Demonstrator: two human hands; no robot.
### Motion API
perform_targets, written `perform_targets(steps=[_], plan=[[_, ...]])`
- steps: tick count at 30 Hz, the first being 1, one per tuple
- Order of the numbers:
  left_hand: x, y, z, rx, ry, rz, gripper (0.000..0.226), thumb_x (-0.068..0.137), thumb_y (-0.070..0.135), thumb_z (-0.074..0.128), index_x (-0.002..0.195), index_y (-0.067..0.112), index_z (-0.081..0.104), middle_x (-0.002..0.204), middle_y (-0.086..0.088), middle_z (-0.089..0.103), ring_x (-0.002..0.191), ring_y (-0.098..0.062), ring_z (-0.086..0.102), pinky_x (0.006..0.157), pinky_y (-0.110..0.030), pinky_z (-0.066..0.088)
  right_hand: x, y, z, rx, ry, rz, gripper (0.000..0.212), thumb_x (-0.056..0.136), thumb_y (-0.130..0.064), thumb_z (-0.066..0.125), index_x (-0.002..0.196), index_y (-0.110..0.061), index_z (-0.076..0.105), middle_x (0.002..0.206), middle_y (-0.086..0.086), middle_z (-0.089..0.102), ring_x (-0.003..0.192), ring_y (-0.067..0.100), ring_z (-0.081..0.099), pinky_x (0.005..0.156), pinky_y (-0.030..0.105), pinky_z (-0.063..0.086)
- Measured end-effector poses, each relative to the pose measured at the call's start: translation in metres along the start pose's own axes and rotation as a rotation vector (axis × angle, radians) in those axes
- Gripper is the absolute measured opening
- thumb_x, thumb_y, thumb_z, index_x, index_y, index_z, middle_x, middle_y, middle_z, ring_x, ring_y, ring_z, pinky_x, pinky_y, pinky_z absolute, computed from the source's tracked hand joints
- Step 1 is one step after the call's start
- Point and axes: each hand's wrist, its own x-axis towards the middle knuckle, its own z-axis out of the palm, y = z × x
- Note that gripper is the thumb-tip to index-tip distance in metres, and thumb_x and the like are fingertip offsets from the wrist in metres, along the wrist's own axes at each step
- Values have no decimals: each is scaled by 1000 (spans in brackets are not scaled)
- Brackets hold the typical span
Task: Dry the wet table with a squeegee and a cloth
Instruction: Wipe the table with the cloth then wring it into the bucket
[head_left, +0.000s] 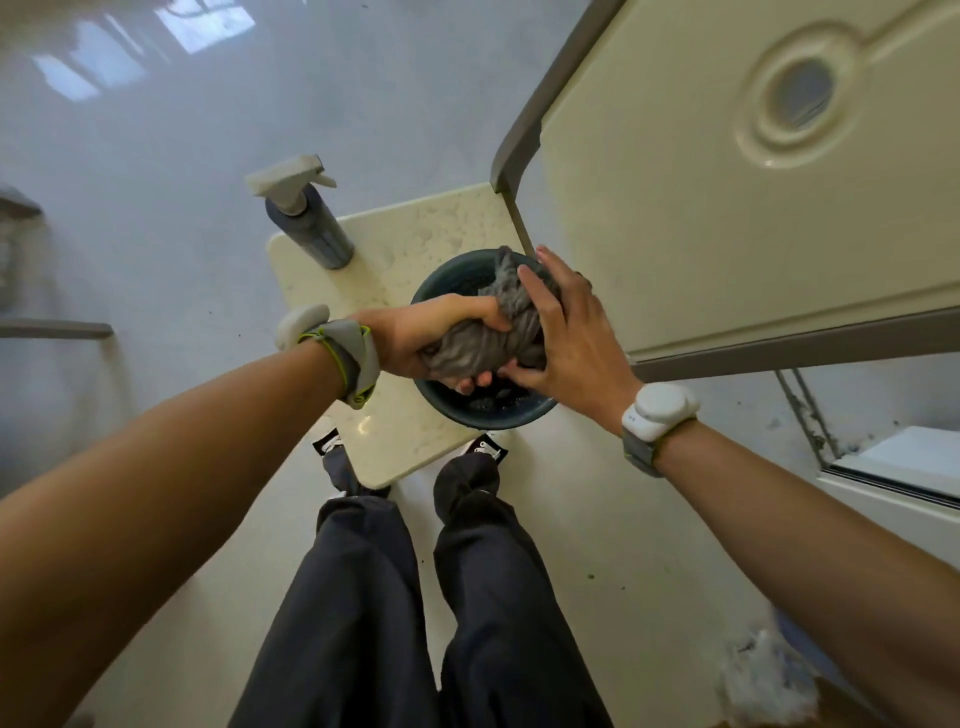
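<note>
A small cream table (395, 431) beaded with water drops stands on a pale, glossy floor, seen from above by a standing person. A dark teal bowl (448, 271) sits on the table's right side. A grey spray bottle (311, 228) stands beyond and left of the bowl.

Directly over the bowl, both hands hold a grey cloth (467, 349) bunched into a thick twisted roll. Its long axis runs from the bowl's near-left rim toward its far-right rim. The left hand (415, 338) grips the near-left end, fingers curled tightly round it. The right hand (566, 332) wraps the roll from the bowl's right, fingers together over the top, thumb tucked beneath. The hands nearly touch.

This looks like wringing: opposite twists round that axis should drop the water into the bowl.

A white rounded object (303, 325) left of the bowl is half hidden; whether it is the squeegee, I cannot tell.
</note>
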Motion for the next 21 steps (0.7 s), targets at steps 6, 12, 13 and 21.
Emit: perform_targets(steps=[6, 12, 13, 21], plan=[[-11, 29, 5, 265, -81, -195, 28, 85, 26, 61, 104, 6, 61, 87, -6, 66, 69, -18, 63, 61, -26, 54, 29, 14, -29, 92, -164, -280, 86, 85, -28, 74, 152, -11, 24, 154, 17, 36, 120, 34, 57, 88, 41, 56], [5, 57, 16, 918, 110, -389, 19, 81, 24, 75, 80, 10, 62, 68, -7, 66, 61, -17, 64, 66, -30, 55, 49, 9, -23, 217, -548, -11, 84, 85, -43, 70, 153, -25, 24, 111, 3, 69, 94, 20, 67, 85, 32, 55], [10, 55, 17, 1064, 166, -401, 23, 80, 29, 75, 81, 11, 62, 71, -7, 66, 66, -19, 64, 73, -31, 55, 52, 9, -19, 174, -595, 38, 73, 85, -44, 69, 146, -26, 34, 103, -2, 67, 92, 20, 67, 82, 31, 54], [54, 17, 14, 1713, 749, -104, 52, 82, 28, 66, 124, 13, 41, 97, -9, 64, 91, -29, 65, 77, -38, 49, 57, 14, 17, -4, -613, 385, 13, 75, -31, 63, 82, -20, 63, 72, -1, 60, 66, 24, 58, 60, 30, 44]])
